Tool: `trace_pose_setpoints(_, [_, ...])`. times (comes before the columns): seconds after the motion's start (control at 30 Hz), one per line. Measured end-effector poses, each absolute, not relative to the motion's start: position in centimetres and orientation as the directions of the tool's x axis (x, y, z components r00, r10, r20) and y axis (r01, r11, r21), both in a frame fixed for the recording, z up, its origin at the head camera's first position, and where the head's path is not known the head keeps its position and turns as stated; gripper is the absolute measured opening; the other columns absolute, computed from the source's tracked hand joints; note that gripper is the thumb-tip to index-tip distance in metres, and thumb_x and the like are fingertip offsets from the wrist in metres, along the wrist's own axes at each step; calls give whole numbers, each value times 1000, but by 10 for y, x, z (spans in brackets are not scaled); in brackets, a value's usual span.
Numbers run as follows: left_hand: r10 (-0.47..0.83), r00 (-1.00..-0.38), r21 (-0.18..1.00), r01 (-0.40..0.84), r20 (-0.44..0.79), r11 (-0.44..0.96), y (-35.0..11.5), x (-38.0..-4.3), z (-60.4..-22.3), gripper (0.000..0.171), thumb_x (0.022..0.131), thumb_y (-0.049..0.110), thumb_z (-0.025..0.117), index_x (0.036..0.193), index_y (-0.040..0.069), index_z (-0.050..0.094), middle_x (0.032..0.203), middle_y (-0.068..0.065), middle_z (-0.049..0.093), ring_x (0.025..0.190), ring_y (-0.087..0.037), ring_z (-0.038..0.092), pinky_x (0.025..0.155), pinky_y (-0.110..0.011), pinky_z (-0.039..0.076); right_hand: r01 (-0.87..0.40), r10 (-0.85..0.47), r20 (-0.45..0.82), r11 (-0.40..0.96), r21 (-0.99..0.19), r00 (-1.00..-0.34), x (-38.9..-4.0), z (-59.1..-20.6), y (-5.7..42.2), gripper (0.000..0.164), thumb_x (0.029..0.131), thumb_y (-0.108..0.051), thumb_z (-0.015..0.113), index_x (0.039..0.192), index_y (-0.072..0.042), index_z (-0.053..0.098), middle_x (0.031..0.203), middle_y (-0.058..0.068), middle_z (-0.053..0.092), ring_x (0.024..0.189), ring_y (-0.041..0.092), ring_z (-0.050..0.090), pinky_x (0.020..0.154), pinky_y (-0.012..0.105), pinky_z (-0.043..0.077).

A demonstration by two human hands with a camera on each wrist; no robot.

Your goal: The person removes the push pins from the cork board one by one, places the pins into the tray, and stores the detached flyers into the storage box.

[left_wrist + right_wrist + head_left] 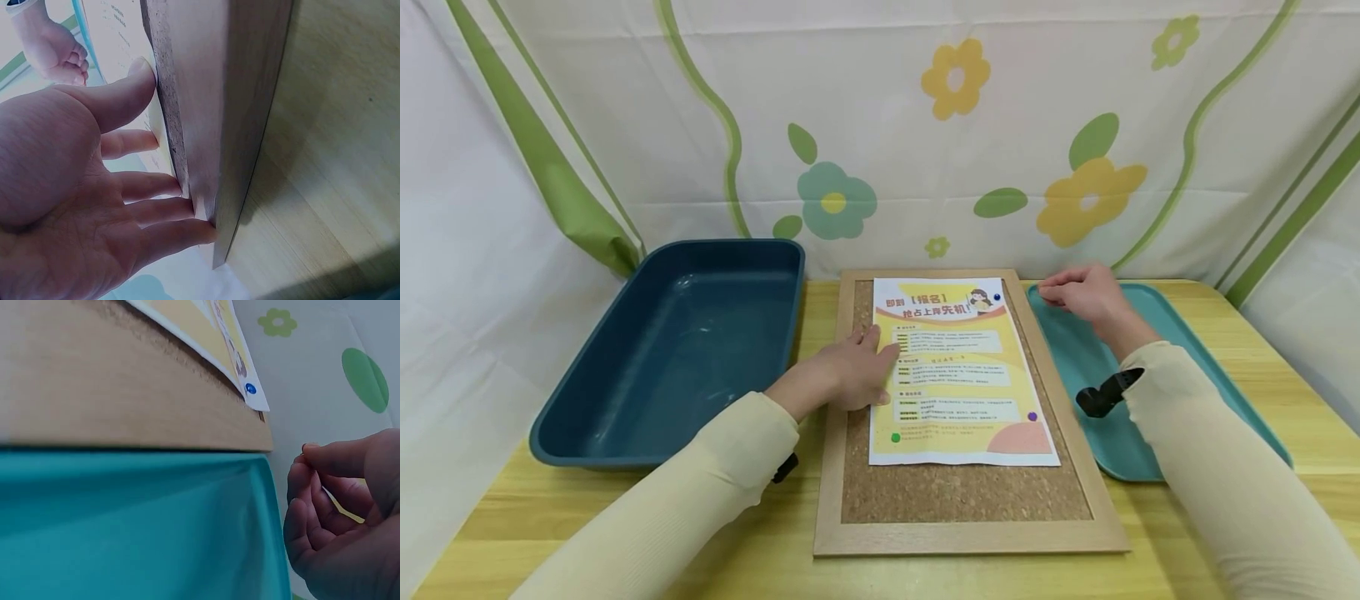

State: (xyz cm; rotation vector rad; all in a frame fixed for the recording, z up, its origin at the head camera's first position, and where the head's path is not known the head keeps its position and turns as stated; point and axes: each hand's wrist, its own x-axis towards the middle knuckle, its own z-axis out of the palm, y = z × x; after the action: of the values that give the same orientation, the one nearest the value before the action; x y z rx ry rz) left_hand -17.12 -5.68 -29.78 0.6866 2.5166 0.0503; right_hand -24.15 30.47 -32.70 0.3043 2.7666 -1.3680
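A yellow printed poster [955, 375] lies on a wood-framed cork board [970, 493]. A blue push pin [997, 297] sits in its far right corner, a purple push pin [1032, 416] near the close right corner and a green push pin [895, 437] near the close left corner. My left hand [857, 371] rests with extended fingers across the poster's left edge and the board's frame. Over the far left end of the teal tray [1138, 297], my right hand [1088, 296] pinches a tiny orange-tinted push pin [304, 448], mostly hidden between thumb and forefinger.
A deep dark blue basin [700, 358] stands left of the board on the wooden table [760, 533]. The tray lies close along the board's right side. Behind everything hangs a white flowered curtain [895, 100].
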Motion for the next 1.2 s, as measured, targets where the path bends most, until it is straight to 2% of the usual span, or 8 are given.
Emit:
trace_pose_setpoints(0.13, [484, -732, 168, 465, -480, 869, -57, -171, -297, 75, 111, 35, 56, 172, 18, 18, 179, -23, 1, 167, -42, 5, 133, -55, 22, 217, 171, -141, 606, -765, -975, -241, -331, 312, 46, 106, -31, 66, 135, 4, 69, 133, 15, 65, 109, 24, 58, 95, 39, 50])
trace_pose_setpoints(0.27, [485, -731, 174, 462, -480, 870, -57, -172, -297, 75, 111, 35, 56, 172, 18, 17, 179, -23, 0, 167, -43, 4, 133, -55, 22, 258, 195, -175, 597, -759, -965, -240, -334, 319, 47, 107, -30, 63, 139, 5, 65, 147, 23, 56, 124, 31, 52, 109, 50, 45])
trace_pose_setpoints(0.37, [486, -730, 179, 461, -481, 869, -57, -172, -298, 75, 111, 35, 56, 172, 18, 17, 179, -22, 0, 167, -42, 4, 133, -55, 22, 278, 216, -184, 587, -760, -959, -239, -335, 322, 47, 108, -28, 61, 140, 6, 64, 147, 24, 54, 128, 35, 51, 115, 57, 41])
trace_pose_setpoints(0.43, [486, -730, 184, 458, -481, 870, -57, -173, -298, 75, 111, 34, 56, 172, 18, 17, 179, -22, 0, 167, -42, 4, 133, -55, 21, 286, 223, -188, 589, -756, -956, -239, -336, 324, 46, 108, -27, 61, 139, 7, 65, 147, 25, 55, 128, 36, 51, 115, 57, 42])
trace_pose_setpoints(0.63, [481, -732, 188, 449, -483, 873, -57, -173, -298, 74, 111, 34, 56, 172, 18, 18, 179, -22, 0, 167, -41, 4, 134, -54, 20, 269, 210, -168, 717, -643, -963, -241, -341, 327, 43, 107, -25, 62, 132, 8, 70, 141, 31, 61, 117, 38, 57, 93, 45, 50])
trace_pose_setpoints(0.7, [481, -733, 189, 449, -481, 873, -56, -173, -298, 74, 111, 34, 56, 172, 18, 18, 179, -22, 0, 167, -41, 4, 134, -55, 20, 256, 201, -159, 743, -618, -967, -240, -342, 328, 42, 107, -24, 62, 131, 9, 70, 140, 32, 62, 117, 40, 59, 91, 45, 51])
trace_pose_setpoints(0.93, [482, -737, 185, 452, -475, 873, -57, -172, -298, 75, 110, 34, 57, 172, 18, 19, 179, -22, 1, 167, -42, 4, 133, -56, 21, 266, 197, -180, 744, -613, -964, -241, -342, 326, 43, 106, -24, 60, 133, 9, 69, 142, 32, 62, 123, 43, 57, 102, 54, 50])
trace_pose_setpoints(1.2, [487, -734, 183, 459, -473, 870, -58, -172, -298, 75, 110, 35, 57, 172, 17, 19, 179, -22, 1, 167, -42, 5, 133, -55, 22, 308, 184, -257, 721, -621, -949, -243, -340, 329, 48, 107, -27, 59, 137, 10, 65, 147, 33, 54, 129, 43, 51, 114, 61, 43])
